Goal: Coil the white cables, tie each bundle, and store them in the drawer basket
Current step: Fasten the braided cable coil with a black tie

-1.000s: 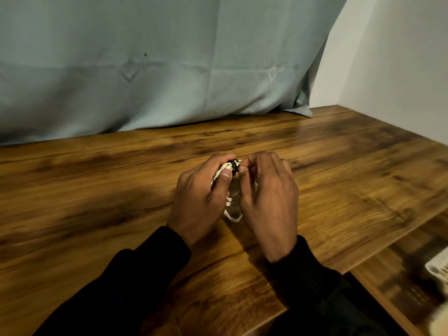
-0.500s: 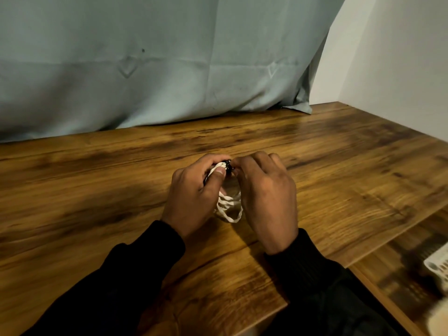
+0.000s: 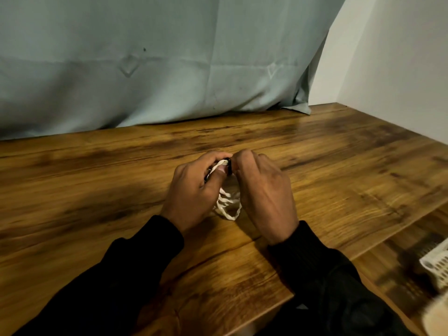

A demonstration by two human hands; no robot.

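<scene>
A coiled white cable bundle (image 3: 229, 206) sits between both hands at the middle of the wooden table (image 3: 97, 190). My left hand (image 3: 194, 190) grips the top of the coil, thumb pressed on the white strands. My right hand (image 3: 264, 192) pinches a small black tie (image 3: 228, 164) at the coil's top, fingertip to fingertip with the left. The lower loops of the coil hang down onto the tabletop. Most of the tie is hidden by my fingers. A white perforated basket (image 3: 436, 265) shows at the right edge, below table level.
A pale blue cloth (image 3: 169, 64) hangs along the back of the table. A white wall (image 3: 400, 69) closes off the right side. A lower wooden surface (image 3: 392, 275) lies right of the table's front edge, under the basket.
More of the coil's lower loops have come into sight between my hands. Both hands stay at the top of the bundle, working the black tie.
</scene>
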